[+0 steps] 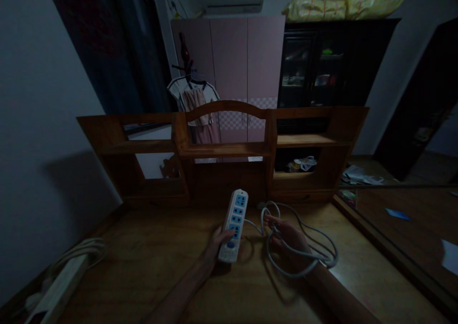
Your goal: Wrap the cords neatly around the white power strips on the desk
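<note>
A white power strip [236, 219] with blue sockets is tilted up above the wooden desk, its blue switch at the lower end. My left hand [219, 242] is closed round its lower part, thumb across the front near the lowest socket. From the strip's right side a pale cable [331, 247] runs over to several loose loops. My right hand [286, 233] is closed on part of these loops, while other turns hang round the wrist and forearm. The fingertips of the right hand are partly hidden by the cable.
Ahead, a wooden shelf unit [225, 151] stands along the back of the desk [168, 247]. At the lower left lies another long white strip [59, 290] with a coiled cable [91, 247]. A raised wooden edge [379, 247] borders the desk's right side.
</note>
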Tool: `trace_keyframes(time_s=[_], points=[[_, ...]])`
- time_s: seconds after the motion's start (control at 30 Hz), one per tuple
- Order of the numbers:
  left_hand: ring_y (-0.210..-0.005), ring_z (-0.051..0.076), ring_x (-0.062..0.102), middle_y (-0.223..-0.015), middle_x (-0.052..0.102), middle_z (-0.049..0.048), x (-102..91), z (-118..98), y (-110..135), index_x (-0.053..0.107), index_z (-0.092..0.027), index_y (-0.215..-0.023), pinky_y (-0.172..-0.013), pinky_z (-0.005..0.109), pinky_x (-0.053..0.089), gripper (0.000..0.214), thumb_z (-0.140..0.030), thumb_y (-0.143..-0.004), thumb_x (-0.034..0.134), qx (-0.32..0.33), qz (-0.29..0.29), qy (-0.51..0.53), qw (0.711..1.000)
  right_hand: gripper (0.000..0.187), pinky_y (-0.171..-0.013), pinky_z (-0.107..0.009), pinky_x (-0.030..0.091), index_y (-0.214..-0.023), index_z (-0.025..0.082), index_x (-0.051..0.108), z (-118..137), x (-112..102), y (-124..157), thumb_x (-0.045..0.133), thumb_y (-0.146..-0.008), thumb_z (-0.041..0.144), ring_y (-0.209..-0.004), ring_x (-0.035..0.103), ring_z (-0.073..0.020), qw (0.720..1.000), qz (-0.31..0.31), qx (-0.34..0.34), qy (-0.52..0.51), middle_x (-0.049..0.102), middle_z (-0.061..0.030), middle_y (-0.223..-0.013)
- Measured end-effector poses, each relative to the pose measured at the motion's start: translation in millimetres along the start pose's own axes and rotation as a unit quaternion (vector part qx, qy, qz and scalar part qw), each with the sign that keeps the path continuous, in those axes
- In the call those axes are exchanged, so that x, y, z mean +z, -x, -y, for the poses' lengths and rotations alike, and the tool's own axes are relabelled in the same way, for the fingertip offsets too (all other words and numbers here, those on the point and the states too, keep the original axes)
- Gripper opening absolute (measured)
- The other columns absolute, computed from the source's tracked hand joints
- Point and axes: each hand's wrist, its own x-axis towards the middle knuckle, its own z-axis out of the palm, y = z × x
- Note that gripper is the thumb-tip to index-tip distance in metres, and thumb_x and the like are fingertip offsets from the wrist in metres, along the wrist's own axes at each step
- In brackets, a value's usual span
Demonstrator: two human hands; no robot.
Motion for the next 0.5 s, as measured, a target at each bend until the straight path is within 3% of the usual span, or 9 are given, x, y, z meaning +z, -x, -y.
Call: trace_keyframes(time_s=[0.13,0.27,0.37,0.5], points=[[-0.077,0.02,0.067,-0.099,0.068,0.011,4.9,-1.2,4.9,0.054,-0.015,-0.118,-0.06,0.025,0.053,0.045,-0.025,-0.075,0.065,-0.007,0.09,0.004,0.996,0.042,-0.062,-0.028,0.054,-0.107,0.024,0.067,-2.3,-0.4,-0.3,0.074,-0.066,0.023,-0.088,0.064,-0.0224,0.998,-0.024,0.023,-0.061,0.065,-0.0067,-0.11],[-0.069,0.022,0.068,-0.092,0.067,0.0099,6.5,0.6,9.1,0.054,-0.016,-0.118,-0.053,0.027,0.053,0.048,-0.023,-0.072,0.066,-0.059,0.166,0.003,0.984,0.039,-0.065,-0.03,0.054,-0.1,0.024,0.068,1.7,2.7,0.6,0.076,-0.062,0.023,-0.096,0.062,-0.0252,0.996,-0.027,0.014,-0.089,0.064,-0.0072,-0.114],[-0.061,0.021,0.068,-0.09,0.065,0.0098,7.5,-2.8,13.9,0.054,-0.015,-0.116,-0.049,0.027,0.053,0.046,-0.024,-0.072,0.066,-0.105,0.219,-0.004,0.97,0.035,-0.068,-0.027,0.053,-0.102,0.021,0.068,3.2,6.1,-3.1,0.073,-0.067,0.028,-0.097,0.062,-0.0228,0.991,-0.027,0.042,-0.126,0.065,-0.008,-0.113],[-0.054,0.019,0.066,-0.085,0.065,0.0089,8.2,-9.3,18.5,0.056,-0.014,-0.107,-0.045,0.025,0.05,0.038,-0.027,-0.073,0.067,-0.15,0.261,-0.015,0.954,0.035,-0.055,-0.022,0.05,-0.106,0.016,0.066,2.6,9.1,-8.4,0.059,-0.079,0.038,-0.071,0.064,-0.0155,0.97,-0.001,0.132,-0.205,0.069,-0.0074,-0.09]])
